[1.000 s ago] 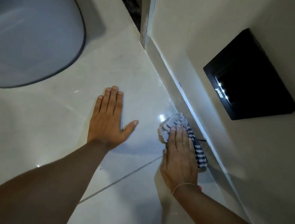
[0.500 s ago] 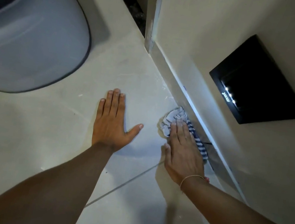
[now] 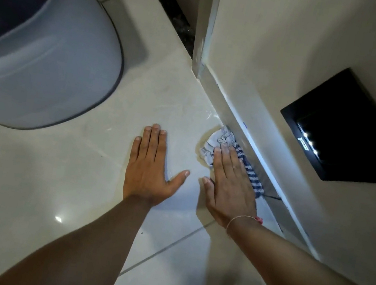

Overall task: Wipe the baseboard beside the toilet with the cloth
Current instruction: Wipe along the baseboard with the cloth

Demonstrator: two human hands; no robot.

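A crumpled white cloth with blue stripes (image 3: 221, 140) lies on the floor tile, pressed against the foot of the baseboard (image 3: 254, 143), which runs diagonally along the cream wall. My right hand (image 3: 231, 184) lies flat on top of the cloth, fingers together, pushing it against the baseboard. My left hand (image 3: 150, 168) rests flat on the glossy tile to the left of it, fingers spread, holding nothing. The toilet (image 3: 33, 61), grey-white and rounded, stands at the upper left.
A black rectangular panel (image 3: 347, 134) with small lit dots is set in the wall at the right. A wall corner or door frame (image 3: 204, 33) stands at the top centre, with a dark gap behind it. Pale tiles cover the floor.
My right hand has slid the cloth along the baseboard toward the wall corner. My left hand has stayed planted on the tile.
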